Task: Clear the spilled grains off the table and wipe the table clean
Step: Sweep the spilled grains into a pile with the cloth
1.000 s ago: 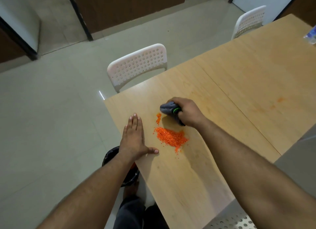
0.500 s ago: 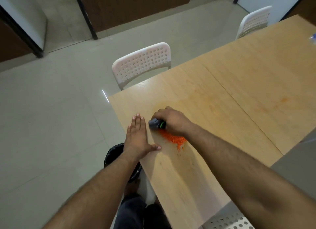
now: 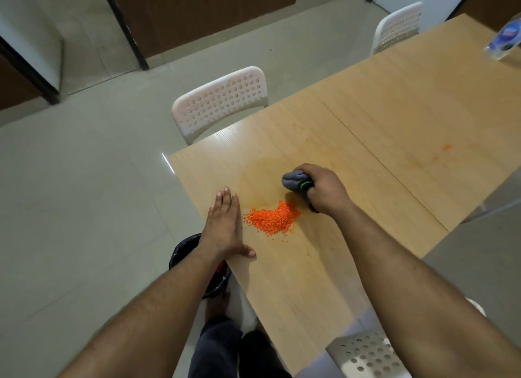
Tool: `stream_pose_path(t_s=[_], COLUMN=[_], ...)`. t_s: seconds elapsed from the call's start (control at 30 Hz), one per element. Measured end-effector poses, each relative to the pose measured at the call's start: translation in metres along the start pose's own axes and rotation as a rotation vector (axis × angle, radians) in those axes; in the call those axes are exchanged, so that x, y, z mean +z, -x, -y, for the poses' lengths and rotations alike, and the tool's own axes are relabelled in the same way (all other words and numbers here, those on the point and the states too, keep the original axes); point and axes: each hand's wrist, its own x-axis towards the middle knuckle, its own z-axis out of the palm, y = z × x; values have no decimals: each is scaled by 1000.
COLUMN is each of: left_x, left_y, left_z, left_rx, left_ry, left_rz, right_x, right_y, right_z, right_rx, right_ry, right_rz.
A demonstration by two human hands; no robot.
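Grains [image 3: 271,218]: orange heap on bench [image 3: 394,129] near its edge, between the hands. Left hand [image 3: 224,226]: flat, fingers straight, likely a stop. Right hand [image 3: 324,190]: gripping grey cloth [image 3: 293,180], likely for sweeping. Bin [image 3: 184,249]: below the edge, probably to catch grains.

The grains [image 3: 272,218] lie heaped on the tabletop [image 3: 380,129] near its left edge, between the left hand [image 3: 225,225] resting flat at that edge and the right hand [image 3: 324,188] gripping a cloth [image 3: 293,180] just behind the heap. A bin [image 3: 183,250] stands on the floor below the left edge.
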Motion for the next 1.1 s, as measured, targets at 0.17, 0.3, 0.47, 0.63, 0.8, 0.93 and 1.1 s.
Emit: stream_pose_path(t_s=[0.17,0.3,0.47,0.63,0.8,0.93,1.1], left_x=[-2,-2,-3,-6,-9,-6,-2], left_y=[2,3,4,4,7,2,1], left_z=[-1,-2,-3,-2,4,7,11], left_rx=[3,-3,-5,15,51,64,71], left_ry=[26,35,30,13,-22,-62,-43], left_rz=[17,16,8,17,41,66,71], right_x=[4,25,51,59,41,31,52], right_y=[15,21,30,40,58,63,74], right_z=[-25,-12,6,20,17,-15,-2], right_rx=[230,194,133,70,164,374,421], right_ry=[47,83,85,25,-198,-196,-29], right_rz=[-146,-172,-95,77,-117,-280,-298])
